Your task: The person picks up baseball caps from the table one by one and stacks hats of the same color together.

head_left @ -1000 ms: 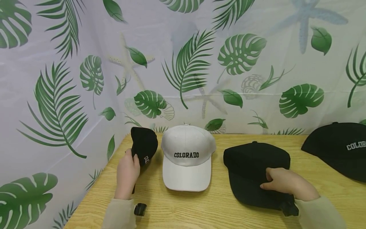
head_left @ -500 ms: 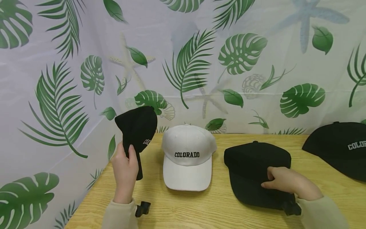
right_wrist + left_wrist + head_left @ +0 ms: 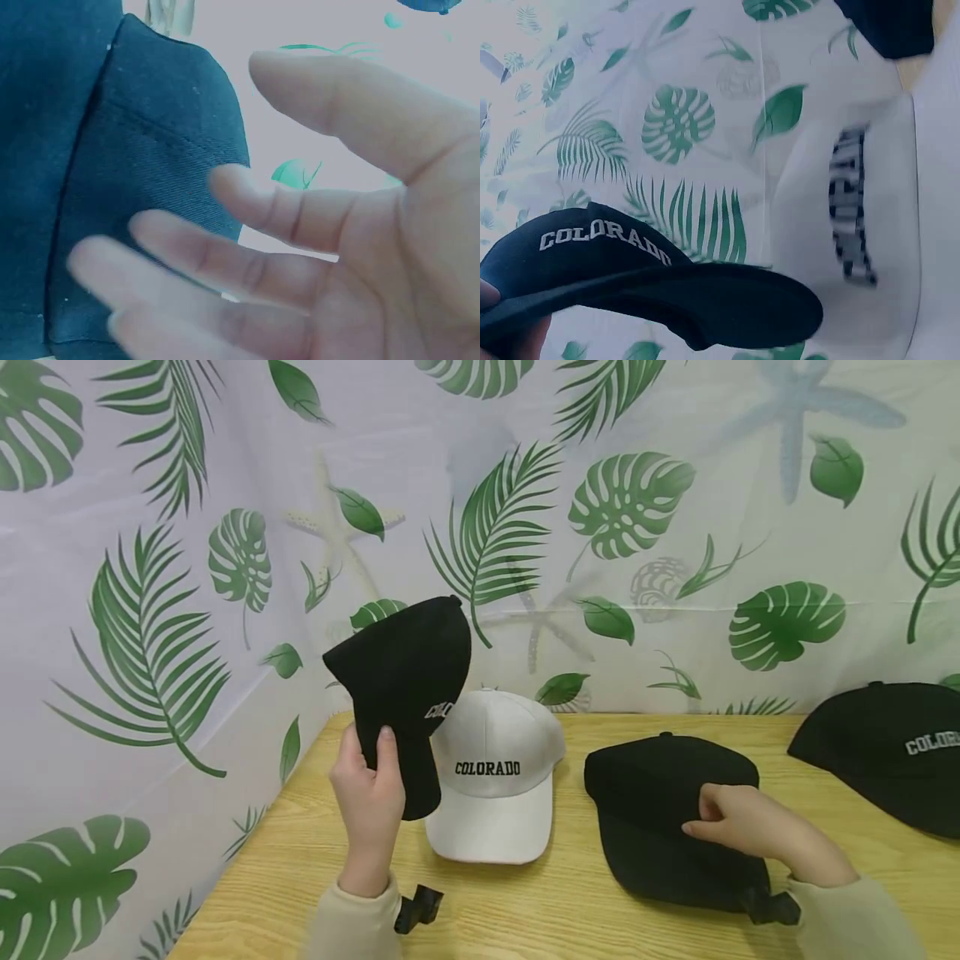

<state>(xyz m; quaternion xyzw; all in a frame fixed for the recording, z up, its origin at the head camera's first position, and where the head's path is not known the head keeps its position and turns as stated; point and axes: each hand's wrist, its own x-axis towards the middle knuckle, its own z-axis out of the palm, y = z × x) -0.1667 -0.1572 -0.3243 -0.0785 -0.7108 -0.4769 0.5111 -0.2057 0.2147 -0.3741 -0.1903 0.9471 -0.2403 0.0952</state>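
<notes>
My left hand (image 3: 369, 797) grips a black baseball cap (image 3: 405, 672) by its side, thumb against the brim. This cap is off the table and tilted, partly covering the white cap (image 3: 491, 822) behind it. In the left wrist view, white COLORADO lettering shows on the held black cap (image 3: 577, 259). My right hand (image 3: 765, 827) hovers by a second black cap (image 3: 652, 827) whose front lettering is not visible in the head view. Seen from the right wrist, this hand's fingers (image 3: 255, 262) are spread and loosely bent, with nothing between them and the thumb.
Another black COLORADO cap (image 3: 885, 752) lies at the right, cut off by the frame. A leaf-print cloth (image 3: 645, 643) hangs behind and to the left of the wooden table (image 3: 517, 902). Dark wrist mounts (image 3: 420, 908) stick out beside the sleeves.
My left hand has lifted its black cap from the table's left side and carried it up and right, in front of the white cap. The right hand has barely moved.
</notes>
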